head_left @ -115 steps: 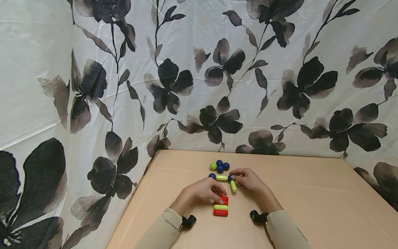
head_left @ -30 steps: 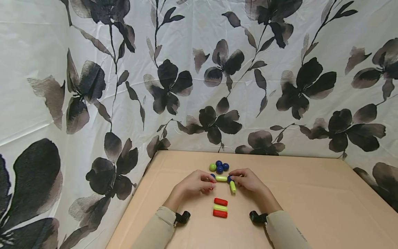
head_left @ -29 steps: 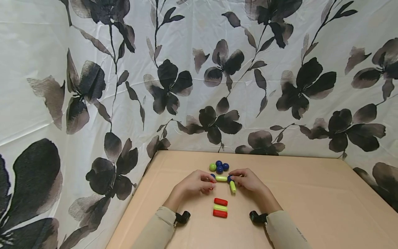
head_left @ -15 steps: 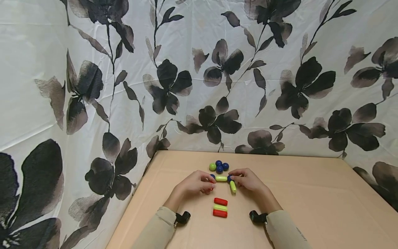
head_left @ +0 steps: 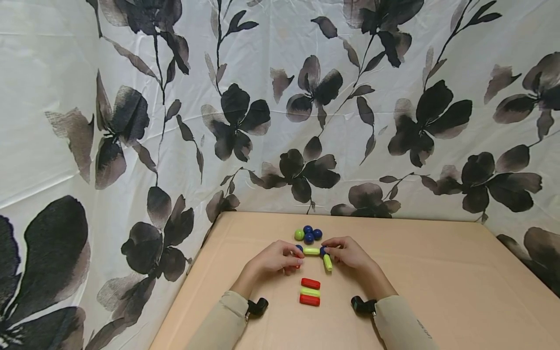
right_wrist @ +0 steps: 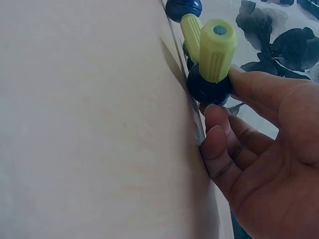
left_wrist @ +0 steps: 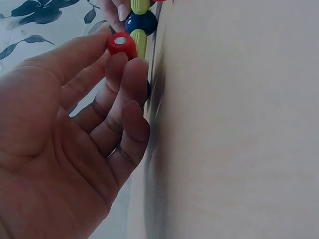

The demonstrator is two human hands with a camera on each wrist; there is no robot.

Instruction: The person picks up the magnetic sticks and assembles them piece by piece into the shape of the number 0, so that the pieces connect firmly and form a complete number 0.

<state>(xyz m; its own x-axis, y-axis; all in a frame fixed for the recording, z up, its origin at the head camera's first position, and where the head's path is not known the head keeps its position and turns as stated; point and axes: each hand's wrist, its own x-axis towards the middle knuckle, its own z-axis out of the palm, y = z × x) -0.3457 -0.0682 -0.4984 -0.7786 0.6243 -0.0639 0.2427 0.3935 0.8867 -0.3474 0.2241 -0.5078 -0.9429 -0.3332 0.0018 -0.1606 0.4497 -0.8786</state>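
My left hand (head_left: pixel 294 257) pinches a short red rod (left_wrist: pixel 121 46) between thumb and fingers, close beside the left blue ball (head_left: pixel 299 248) of a small linked piece. That piece is a yellow-green rod (head_left: pixel 311 251) joining two blue balls, with a second yellow-green rod (head_left: pixel 327 262) hanging off the right ball. My right hand (head_left: pixel 330 250) grips that right blue ball (right_wrist: pixel 209 87) between thumb and fingertips, and the yellow-green rod (right_wrist: pixel 215 50) sticks out from it. Whether the red rod touches the left ball I cannot tell.
Three loose rods lie in a row near me: red (head_left: pixel 310 283), yellow-green (head_left: pixel 310 292), red (head_left: pixel 309 300). A cluster of blue balls (head_left: pixel 311 234) with one green ball (head_left: pixel 299 235) sits behind the hands. The tan table (head_left: pixel 437 291) is walled by floral cloth (head_left: pixel 131 121).
Since 3.8 s ago my left hand has lifted a red rod off the row and brought it up to the left blue ball. Over the last second nothing visibly moved.
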